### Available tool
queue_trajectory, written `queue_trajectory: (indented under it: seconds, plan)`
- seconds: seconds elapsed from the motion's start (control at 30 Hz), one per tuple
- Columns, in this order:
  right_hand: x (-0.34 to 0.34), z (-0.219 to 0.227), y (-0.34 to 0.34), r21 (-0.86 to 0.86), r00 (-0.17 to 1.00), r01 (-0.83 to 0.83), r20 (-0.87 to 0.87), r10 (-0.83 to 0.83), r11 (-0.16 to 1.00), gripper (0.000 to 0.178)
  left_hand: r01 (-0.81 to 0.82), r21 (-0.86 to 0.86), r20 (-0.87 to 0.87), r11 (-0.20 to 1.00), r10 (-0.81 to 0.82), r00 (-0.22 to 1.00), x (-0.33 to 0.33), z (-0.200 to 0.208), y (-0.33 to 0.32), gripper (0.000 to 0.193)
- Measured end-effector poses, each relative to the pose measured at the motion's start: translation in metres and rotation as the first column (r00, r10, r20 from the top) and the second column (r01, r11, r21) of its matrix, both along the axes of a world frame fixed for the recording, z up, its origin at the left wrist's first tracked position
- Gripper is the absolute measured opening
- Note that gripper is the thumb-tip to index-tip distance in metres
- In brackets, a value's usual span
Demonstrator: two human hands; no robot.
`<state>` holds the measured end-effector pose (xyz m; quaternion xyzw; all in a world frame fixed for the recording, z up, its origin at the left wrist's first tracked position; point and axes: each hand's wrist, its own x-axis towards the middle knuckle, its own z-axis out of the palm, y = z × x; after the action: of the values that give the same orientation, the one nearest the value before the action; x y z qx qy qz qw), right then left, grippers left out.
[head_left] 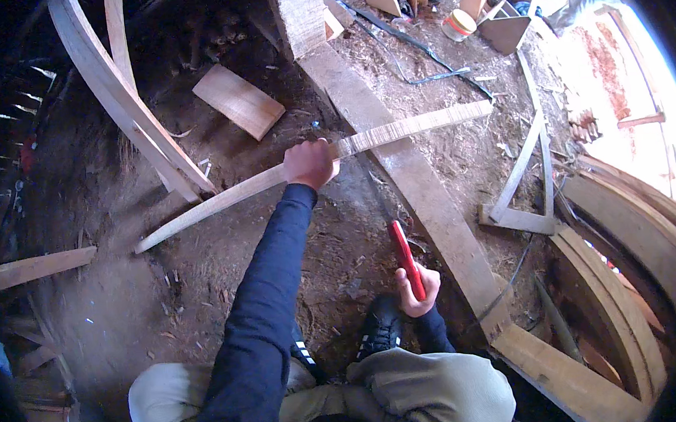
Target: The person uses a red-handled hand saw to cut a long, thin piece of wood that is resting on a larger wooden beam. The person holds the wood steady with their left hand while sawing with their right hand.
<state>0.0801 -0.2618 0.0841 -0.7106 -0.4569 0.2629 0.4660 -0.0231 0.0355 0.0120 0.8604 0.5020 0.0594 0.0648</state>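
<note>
My left hand [310, 165] is closed around a long, slightly curved wooden strip [240, 199] near its middle. The strip's right part lies across a thick wooden beam [429, 182]; its left end reaches out over the dirt floor. My right hand [420, 289] grips the red handle of a handsaw [403, 255]. The thin blade points up and away from me, its far end at the near edge of the strip, just right of my left hand and beside the beam. Whether the teeth are in the wood I cannot tell.
A short board [240, 101] lies on the dirt beyond my left hand. Curved timbers [122, 100] stand at the far left, and more curved pieces [607, 310] are at the right. A dark cable [413, 44], a small tub [459, 25] and a wooden frame [520, 217] lie past the beam.
</note>
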Motion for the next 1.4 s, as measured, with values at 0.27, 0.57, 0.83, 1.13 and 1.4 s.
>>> queue_trajectory:
  seconds: [0.27, 0.57, 0.83, 1.13, 1.4]
  plan:
    - [0.005, -0.011, 0.018, 0.083, 0.999, 0.053, 0.008, -0.053, 0.995, 0.007, -0.003, -0.012, 0.001, 1.000, 0.003, 1.000, 0.003, 0.007, -0.004, 0.027]
    - [0.000, -0.006, -0.011, 0.102, 0.979, 0.059, 0.188, -0.078, 0.993, 0.006, -0.026, -0.092, -0.024, 0.995, 0.024, 0.999, 0.003, 0.017, 0.002, 0.020]
    - [0.012, -0.015, -0.001, 0.052, 0.994, 0.110, -0.035, -0.108, 0.993, 0.007, -0.024, -0.069, -0.039, 0.997, 0.022, 0.999, -0.006, 0.019, 0.005, 0.019]
    - [0.008, 0.000, -0.024, 0.004, 0.996, -0.003, 0.087, 0.002, 1.000, 0.015, 0.001, -0.011, -0.014, 1.000, -0.001, 1.000, -0.002, 0.007, 0.012, 0.024]
    - [0.009, 0.009, -0.017, -0.060, 1.000, 0.029, -0.004, -0.030, 0.998, 0.022, 0.011, 0.030, -0.035, 0.999, -0.010, 0.999, -0.001, 0.008, 0.015, 0.024]
